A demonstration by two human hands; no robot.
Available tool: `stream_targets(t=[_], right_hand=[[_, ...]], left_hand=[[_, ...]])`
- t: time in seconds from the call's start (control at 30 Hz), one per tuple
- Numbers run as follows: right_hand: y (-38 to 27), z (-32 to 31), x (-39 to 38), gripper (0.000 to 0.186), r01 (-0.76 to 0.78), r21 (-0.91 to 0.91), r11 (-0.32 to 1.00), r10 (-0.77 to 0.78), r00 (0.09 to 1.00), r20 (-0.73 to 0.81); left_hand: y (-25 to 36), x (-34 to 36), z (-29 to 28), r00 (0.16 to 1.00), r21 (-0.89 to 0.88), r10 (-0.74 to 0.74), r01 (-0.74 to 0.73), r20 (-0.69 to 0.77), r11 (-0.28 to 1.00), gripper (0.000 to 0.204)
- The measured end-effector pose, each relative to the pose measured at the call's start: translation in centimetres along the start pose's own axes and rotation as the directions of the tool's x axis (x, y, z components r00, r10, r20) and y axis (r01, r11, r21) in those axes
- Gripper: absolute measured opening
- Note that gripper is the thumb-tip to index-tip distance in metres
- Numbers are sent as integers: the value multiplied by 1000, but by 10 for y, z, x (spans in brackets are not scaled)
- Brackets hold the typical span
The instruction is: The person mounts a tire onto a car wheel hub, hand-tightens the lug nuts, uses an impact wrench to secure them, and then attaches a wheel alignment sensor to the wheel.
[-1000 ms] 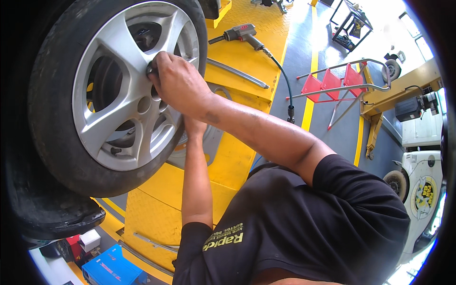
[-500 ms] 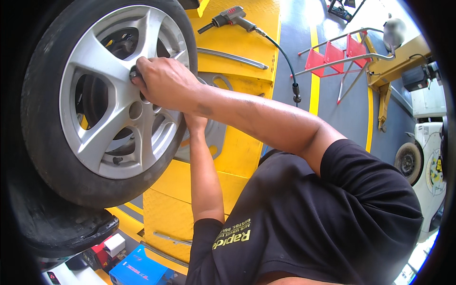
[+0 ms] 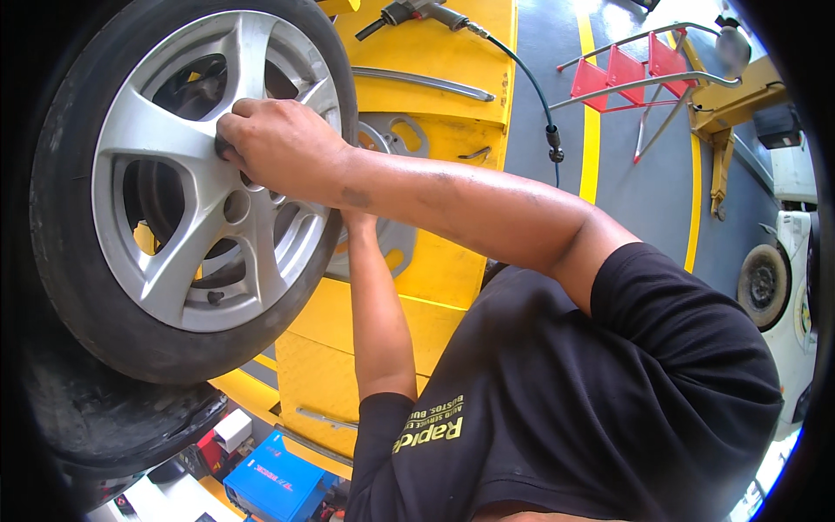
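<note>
My right hand (image 3: 283, 143) is at the hub of a silver alloy wheel (image 3: 161, 130), its fingers closed round a small dark round piece (image 3: 222, 146). Only a little of that piece shows, so I cannot make out its kind. Just below the hand, a round bolt hole (image 3: 237, 207) in the hub is visible. A black tyre (image 3: 65, 217) surrounds the wheel, which stands upright. Of my left hand (image 3: 358, 220) only the wrist part shows, beside the tyre's right edge; my right forearm and the tyre hide its fingers.
Yellow metal panels (image 3: 444, 200) lie right of the tyre, with an impact wrench (image 3: 413, 12) on them and its air hose (image 3: 526, 74) trailing off. Beyond is a red step ladder (image 3: 626, 76). A black car body part (image 3: 130, 426) is below the tyre, near a blue box (image 3: 277, 477).
The view has shifted slightly, so wheel and right hand appear a little further left. My right fingers remain closed at the same part of the hub. My left hand stays beside the tyre.
</note>
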State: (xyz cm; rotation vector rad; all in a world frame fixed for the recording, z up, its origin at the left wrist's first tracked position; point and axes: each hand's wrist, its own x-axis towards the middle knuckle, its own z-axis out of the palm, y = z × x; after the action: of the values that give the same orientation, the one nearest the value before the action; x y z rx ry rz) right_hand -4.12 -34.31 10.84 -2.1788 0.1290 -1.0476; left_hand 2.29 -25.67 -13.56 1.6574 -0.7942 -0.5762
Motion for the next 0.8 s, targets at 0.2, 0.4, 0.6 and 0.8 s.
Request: stream_targets(t=[0.2, 0.4, 0.6, 0.8], right_hand=[[8, 1, -8, 21, -21, 41, 999, 22, 999, -31], [22, 13, -5, 23, 67, 94, 993, -53, 988, -145], [24, 21, -6, 18, 140, 120, 983, -107, 963, -249], [22, 18, -5, 19, 201, 111, 973, -172, 958, -228]], left_hand=[[0, 0, 0, 993, -329, -114, 98, -32, 939, 68], [4, -1, -7, 982, -285, -167, 135, -90, 949, 67], [0, -4, -12, 994, 244, 90, -72, -67, 967, 45], [16, -9, 3, 998, 178, 68, -67, 3, 982, 69]])
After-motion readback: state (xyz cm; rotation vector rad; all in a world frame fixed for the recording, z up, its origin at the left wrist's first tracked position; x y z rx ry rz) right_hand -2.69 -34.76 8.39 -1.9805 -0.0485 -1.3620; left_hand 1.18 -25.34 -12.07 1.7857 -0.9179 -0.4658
